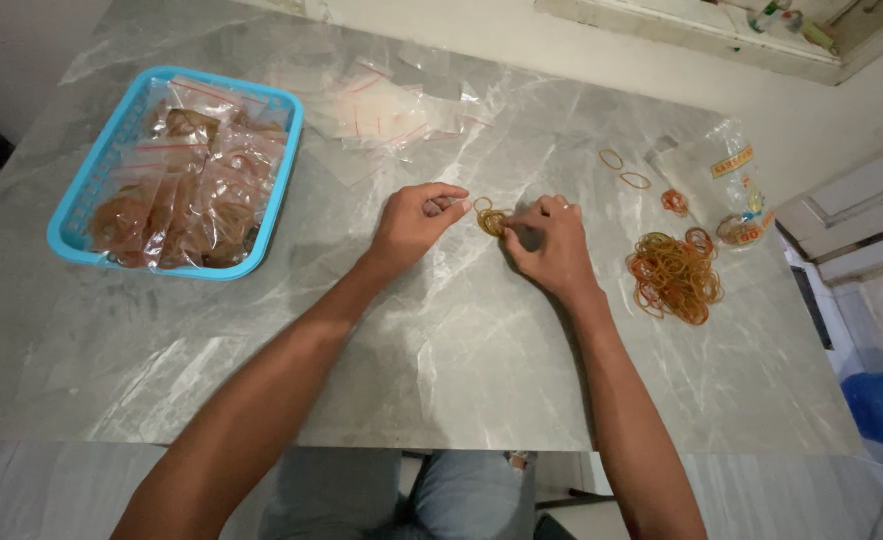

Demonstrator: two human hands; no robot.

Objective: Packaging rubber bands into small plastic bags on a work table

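My left hand [412, 225] rests on the grey marble table [262, 350], fingers curled, its fingertips just left of a small bunch of yellow-brown rubber bands [491, 219]. My right hand [550, 243] pinches that bunch from the right side. The bands lie on the table between both hands. Whether the left fingers grip a band is unclear.
A pile of orange rubber bands [674, 276] lies right of my right hand, with loose bands [624, 170] and a clear plastic bag [727, 185] behind it. A blue basket [82, 180] with bagged bands stands at the left. Empty small zip bags [382, 105] lie at the back.
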